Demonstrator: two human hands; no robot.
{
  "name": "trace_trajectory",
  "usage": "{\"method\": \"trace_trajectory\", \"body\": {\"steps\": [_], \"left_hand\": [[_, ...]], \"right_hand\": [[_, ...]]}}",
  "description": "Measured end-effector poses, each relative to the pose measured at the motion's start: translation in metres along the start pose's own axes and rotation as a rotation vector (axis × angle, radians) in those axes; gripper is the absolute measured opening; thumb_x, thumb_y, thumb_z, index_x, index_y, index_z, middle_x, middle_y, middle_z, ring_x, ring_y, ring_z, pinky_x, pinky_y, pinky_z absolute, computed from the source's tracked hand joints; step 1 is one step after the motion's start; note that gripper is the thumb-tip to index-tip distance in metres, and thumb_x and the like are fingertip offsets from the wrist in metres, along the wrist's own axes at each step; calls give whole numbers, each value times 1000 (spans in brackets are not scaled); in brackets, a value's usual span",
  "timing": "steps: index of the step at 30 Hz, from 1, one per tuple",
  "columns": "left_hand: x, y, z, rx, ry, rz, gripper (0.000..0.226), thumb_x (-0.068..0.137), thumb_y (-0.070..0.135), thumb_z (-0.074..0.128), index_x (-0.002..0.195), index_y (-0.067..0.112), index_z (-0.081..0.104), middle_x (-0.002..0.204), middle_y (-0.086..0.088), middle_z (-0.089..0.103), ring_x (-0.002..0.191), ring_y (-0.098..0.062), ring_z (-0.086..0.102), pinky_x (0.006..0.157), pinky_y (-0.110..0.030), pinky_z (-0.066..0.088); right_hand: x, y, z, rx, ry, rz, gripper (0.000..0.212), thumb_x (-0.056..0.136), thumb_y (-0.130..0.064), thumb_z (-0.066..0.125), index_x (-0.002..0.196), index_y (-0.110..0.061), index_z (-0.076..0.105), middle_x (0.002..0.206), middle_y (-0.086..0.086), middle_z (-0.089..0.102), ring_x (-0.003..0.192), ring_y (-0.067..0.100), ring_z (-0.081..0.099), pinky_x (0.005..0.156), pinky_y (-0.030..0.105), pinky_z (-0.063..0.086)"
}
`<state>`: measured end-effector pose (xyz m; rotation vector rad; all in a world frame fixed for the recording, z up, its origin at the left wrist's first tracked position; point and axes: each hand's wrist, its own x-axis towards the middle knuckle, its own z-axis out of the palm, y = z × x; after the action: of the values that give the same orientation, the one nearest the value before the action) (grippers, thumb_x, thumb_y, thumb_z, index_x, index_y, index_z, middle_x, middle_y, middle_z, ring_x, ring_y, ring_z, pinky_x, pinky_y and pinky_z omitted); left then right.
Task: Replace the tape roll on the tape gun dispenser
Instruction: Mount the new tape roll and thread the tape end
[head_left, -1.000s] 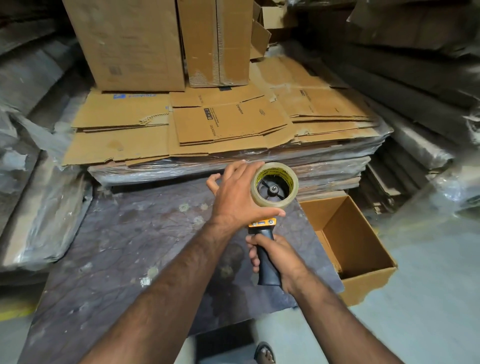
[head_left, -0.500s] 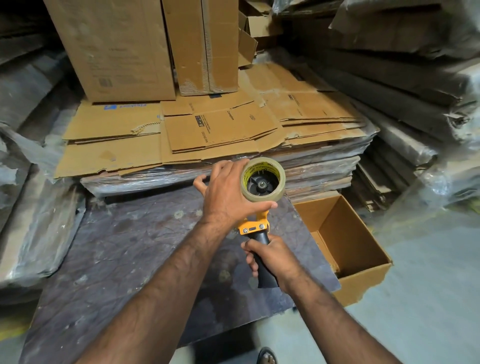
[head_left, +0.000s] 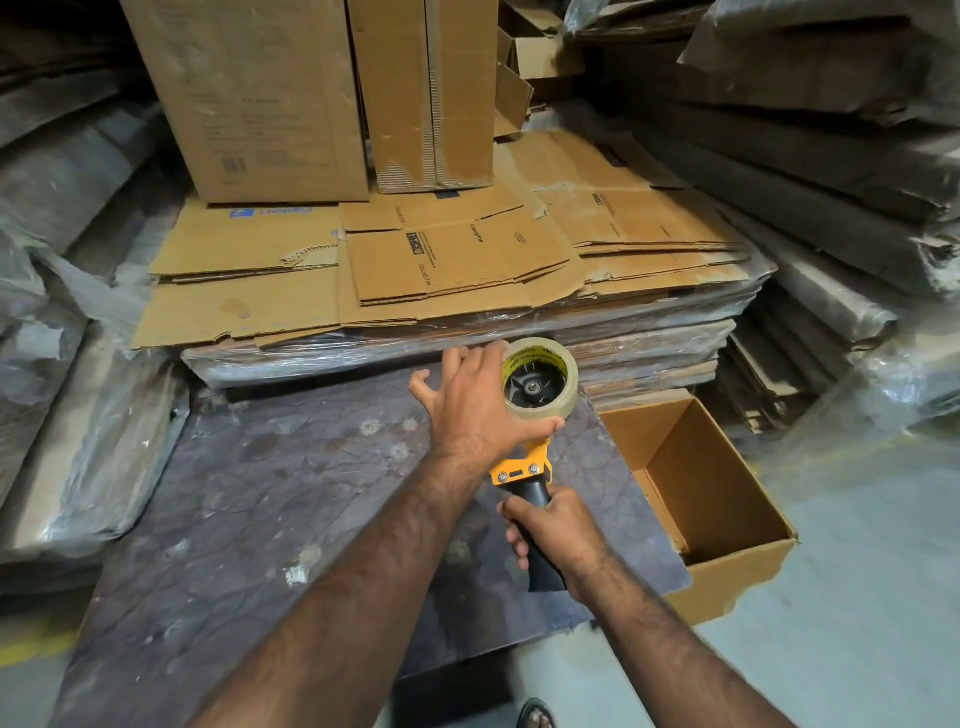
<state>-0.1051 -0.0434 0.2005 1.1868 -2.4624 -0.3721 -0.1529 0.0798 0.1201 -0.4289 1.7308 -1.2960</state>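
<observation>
Head view showed the clear tape roll (head_left: 540, 379) already seated on the black hub of the yellow tape gun dispenser (head_left: 524, 467), held up just right of frame centre, over the 3 o'clock edge of the dark, stained desk (head_left: 260, 519). The right hand (head_left: 550, 530) was wrapped round the black handle at the dispenser's lower end. The left hand (head_left: 472, 410) had its thumb under the roll and its fingers over the roll's 9 o'clock side, so both hands were clamped on the one assembly, close together but not touching each other.

Judging by how things lay, the mounting step looked mostly done: the hub's spokes showed through the roll's core, and the roll sat square on it (whether it was pushed fully home could not be told). What seemed left was feeding the loose end of tape through to the blade; that front part of the dispenser was hidden behind the left hand, and no free tape end could be made out. No spent roll or core was visible anywhere.

As for containers, an open cardboard box (head_left: 727, 519) stood on the floor at 3 o'clock of the desk, touching its edge; only a flat piece of cardboard lying on its bottom showed inside. Closed cartons (head_left: 260, 104) stood at 12 o'clock atop a stack of flattened cardboard (head_left: 441, 270), their contents unseen.
</observation>
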Motion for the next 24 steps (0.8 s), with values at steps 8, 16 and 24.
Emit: {"method": "trace_trajectory", "body": {"steps": [8, 16, 24], "left_hand": [[-5, -5, 6, -107, -2, -50, 100, 51, 81, 79, 135, 37, 48, 130, 14, 56, 131, -14, 38, 109, -52, 20], [-2, 2, 6, -25, -45, -91, 104, 50, 86, 74, 134, 31, 49, 128, 10, 60, 130, -16, 41, 107, -53, 22], [-2, 2, 3, -108, -44, -260, 102, 43, 101, 56, 109, 23, 55, 102, 4, 64, 116, -20, 46, 91, -46, 30]], "right_hand": [[1, 7, -3, -38, 22, 5, 9, 87, -9, 66, 85, 0, 63, 57, 11, 63, 41, 20, 51, 42, 30, 47], [-1, 11, -2, -86, 44, -4, 11, 88, -7, 65, 90, 2, 61, 57, 11, 64, 39, 19, 51, 43, 30, 48], [7, 0, -12, -434, 200, -107, 17, 84, -22, 66, 81, -6, 62, 59, 9, 69, 46, 26, 64, 46, 32, 54]]}}
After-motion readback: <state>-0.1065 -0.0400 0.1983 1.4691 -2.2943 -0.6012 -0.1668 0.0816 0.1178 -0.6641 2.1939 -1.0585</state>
